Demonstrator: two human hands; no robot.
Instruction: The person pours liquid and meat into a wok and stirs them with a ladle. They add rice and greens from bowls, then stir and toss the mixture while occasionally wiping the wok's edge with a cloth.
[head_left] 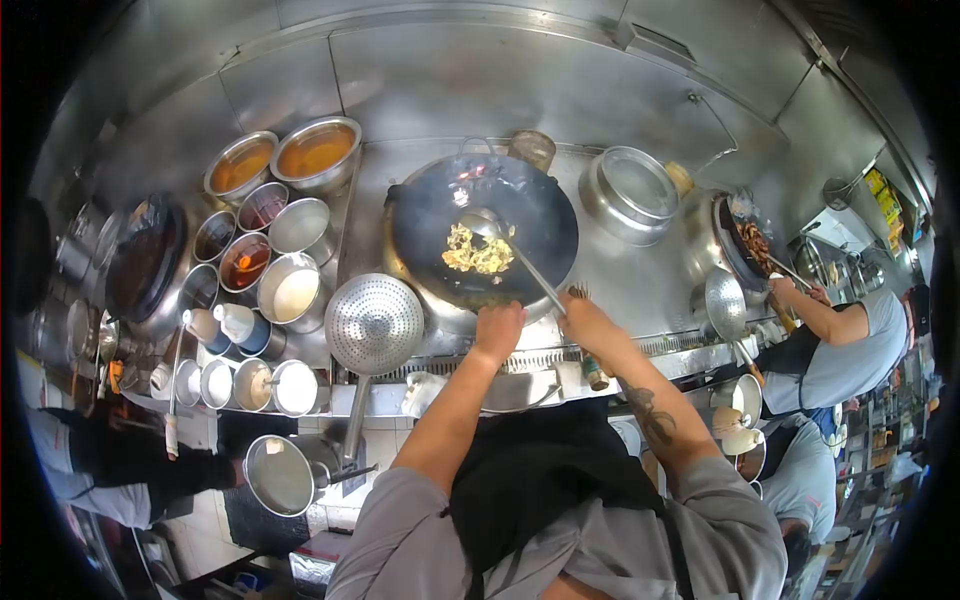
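A large dark wok [420, 225] sits on the range in front of me, with pieces of yellow scrambled egg [478, 252] at its centre. My left hand [500, 330] is closed at the wok's near rim; its fingers hide the exact part they grip. My right hand [588, 325] is wrapped around the long handle of a ladle [484, 220]. The ladle's bowl rests inside the wok, touching or just behind the egg. A bamboo-like brush [594, 374] stands just below my right hand.
A perforated strainer [375, 322] lies left of the wok, beside several seasoning pots, including one of white contents [295, 292]. Two bowls of orange liquid [318, 152] stand behind them. At right are a lidded metal pot [632, 190] and a co-worker [845, 340] at another wok.
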